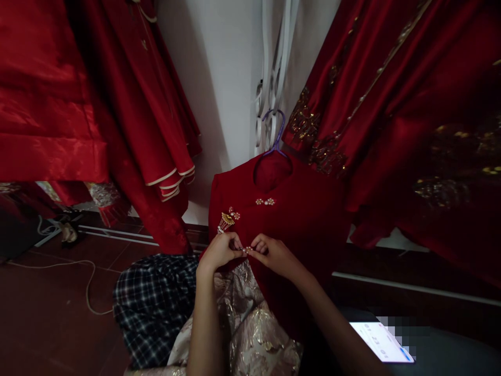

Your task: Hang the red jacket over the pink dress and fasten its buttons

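Note:
A dark red garment hangs in front of me on a purple hanger. My left hand and my right hand meet at its front, both closed in a pinch on a small pearl-beaded clasp. Fingertips hide part of that clasp, so I cannot tell whether it is fastened. Higher up, below the round neckline, sits another pearl clasp. Just above my left hand, a gold fan-shaped ornament with beaded strands is on the cloth. Pale gold-patterned fabric shows below my hands.
Red garments with pale trim hang at the left; red ones with gold embroidery hang at the right. Dark plaid cloth lies at lower left, near a cable on the tiled floor. A lit phone rests at lower right.

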A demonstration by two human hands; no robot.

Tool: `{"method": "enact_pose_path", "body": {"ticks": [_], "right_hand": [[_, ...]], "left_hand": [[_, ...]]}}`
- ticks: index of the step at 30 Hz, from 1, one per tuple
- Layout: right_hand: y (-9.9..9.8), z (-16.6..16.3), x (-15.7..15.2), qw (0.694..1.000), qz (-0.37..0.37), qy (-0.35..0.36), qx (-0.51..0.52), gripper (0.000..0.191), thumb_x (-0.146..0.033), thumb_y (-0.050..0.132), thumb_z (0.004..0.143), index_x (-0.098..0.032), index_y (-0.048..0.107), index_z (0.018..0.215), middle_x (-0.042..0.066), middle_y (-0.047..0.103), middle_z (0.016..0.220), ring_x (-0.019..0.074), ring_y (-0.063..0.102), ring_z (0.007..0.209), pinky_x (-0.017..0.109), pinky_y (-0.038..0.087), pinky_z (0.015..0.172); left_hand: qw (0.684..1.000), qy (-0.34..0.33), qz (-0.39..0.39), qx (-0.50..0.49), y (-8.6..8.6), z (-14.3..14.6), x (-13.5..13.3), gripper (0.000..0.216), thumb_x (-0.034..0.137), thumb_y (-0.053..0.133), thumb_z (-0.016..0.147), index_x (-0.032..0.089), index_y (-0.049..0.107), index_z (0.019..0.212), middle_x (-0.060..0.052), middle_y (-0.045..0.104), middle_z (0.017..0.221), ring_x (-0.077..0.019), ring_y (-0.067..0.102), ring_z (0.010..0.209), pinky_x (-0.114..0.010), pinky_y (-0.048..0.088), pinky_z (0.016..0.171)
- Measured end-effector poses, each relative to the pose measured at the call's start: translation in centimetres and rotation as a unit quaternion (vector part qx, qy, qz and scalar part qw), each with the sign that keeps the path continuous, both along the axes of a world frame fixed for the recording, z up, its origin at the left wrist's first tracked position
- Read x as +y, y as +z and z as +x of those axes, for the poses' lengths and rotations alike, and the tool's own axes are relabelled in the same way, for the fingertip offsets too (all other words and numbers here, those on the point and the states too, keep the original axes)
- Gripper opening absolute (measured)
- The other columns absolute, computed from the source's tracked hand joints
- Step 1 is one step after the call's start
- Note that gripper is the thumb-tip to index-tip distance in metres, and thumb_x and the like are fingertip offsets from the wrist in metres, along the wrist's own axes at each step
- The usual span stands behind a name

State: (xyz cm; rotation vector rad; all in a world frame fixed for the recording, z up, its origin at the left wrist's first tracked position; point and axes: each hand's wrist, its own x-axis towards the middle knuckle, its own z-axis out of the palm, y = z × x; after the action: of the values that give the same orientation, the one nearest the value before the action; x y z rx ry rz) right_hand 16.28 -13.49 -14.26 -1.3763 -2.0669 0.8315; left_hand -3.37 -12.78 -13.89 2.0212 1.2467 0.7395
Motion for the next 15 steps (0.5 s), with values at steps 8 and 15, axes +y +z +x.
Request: {"method": "enact_pose_path", "body": {"ticks": [8, 15], "right_hand": [[0.07, -0.11, 0.07, 1.000, -0.001, 0.000, -0.001, 0.017, -0.035, 0.060, 0.075, -0.020, 0.058, 0.083, 0.002, 0.066, 0.076, 0.0126, 0.061, 0.070, 0.024, 0.046, 0.066], [0.34, -0.01, -0.18, 1.000, -0.004, 0.008, 0.011, 0.010, -0.026, 0.059, 0.075, -0.020, 0.057, 0.083, 0.001, 0.067, 0.078, 0.0122, 0.062, 0.071, 0.024, 0.047, 0.068]], "left_hand": [[1.000, -0.005, 0.002, -0.023, 0.10, 0.26, 0.04, 0.020, 0.031, 0.070, 0.063, 0.016, 0.059, 0.072, 0.002, 0.060, 0.071, -0.0087, 0.052, 0.063, -0.020, 0.038, 0.059], [1.000, 0.004, 0.002, -0.029, 0.52, 0.51, -0.08, 0.015, 0.029, 0.065, 0.068, 0.015, 0.061, 0.072, 0.001, 0.062, 0.069, -0.0095, 0.054, 0.064, -0.020, 0.039, 0.059]]}}
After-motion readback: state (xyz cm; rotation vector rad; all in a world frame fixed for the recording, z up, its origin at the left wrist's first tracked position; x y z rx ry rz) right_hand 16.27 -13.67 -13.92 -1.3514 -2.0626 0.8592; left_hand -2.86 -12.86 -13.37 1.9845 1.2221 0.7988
